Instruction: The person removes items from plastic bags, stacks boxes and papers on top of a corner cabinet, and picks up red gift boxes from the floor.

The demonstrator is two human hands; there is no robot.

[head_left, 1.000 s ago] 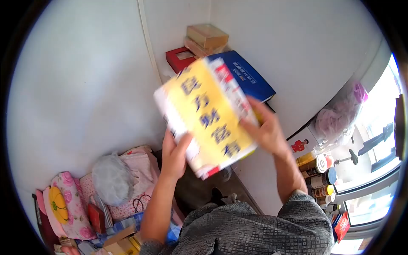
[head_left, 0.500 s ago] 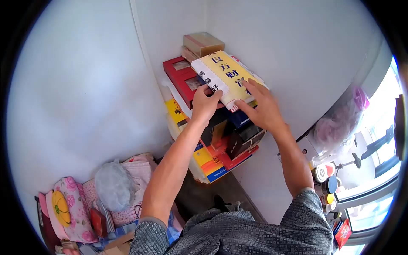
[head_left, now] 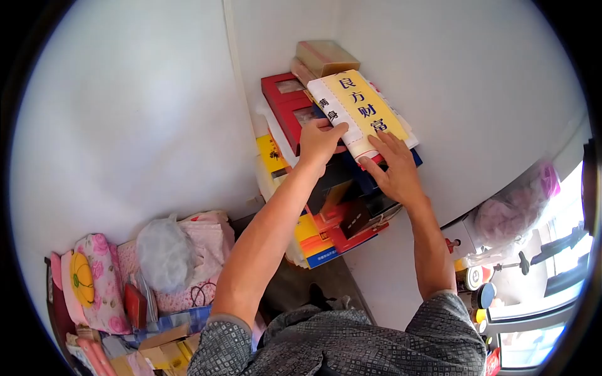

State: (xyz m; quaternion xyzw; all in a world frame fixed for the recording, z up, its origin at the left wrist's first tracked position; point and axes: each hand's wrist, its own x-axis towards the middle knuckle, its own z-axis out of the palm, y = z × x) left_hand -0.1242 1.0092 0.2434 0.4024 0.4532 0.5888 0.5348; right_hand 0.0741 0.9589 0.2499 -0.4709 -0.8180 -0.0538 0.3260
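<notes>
White walls (head_left: pixel 144 138) bhnd box stack (head_left: pixel 364 216) w/ yellow-white pkt (head_left: pixel 369 103) atop.

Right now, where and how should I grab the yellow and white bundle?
The yellow and white bundle is probably best held by its two long edges, coming from the near side: it's longer than wide, and a wall stands beyond it.

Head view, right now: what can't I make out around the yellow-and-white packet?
All in the head view:
Packet, underside: faces away from the camera.
Packet's lower print: partly covered by the right hand.
Dark-blue item: mostly hidden by the packet and right hand.
Pale plastic bag, contents: too cloudy to see through.
</notes>
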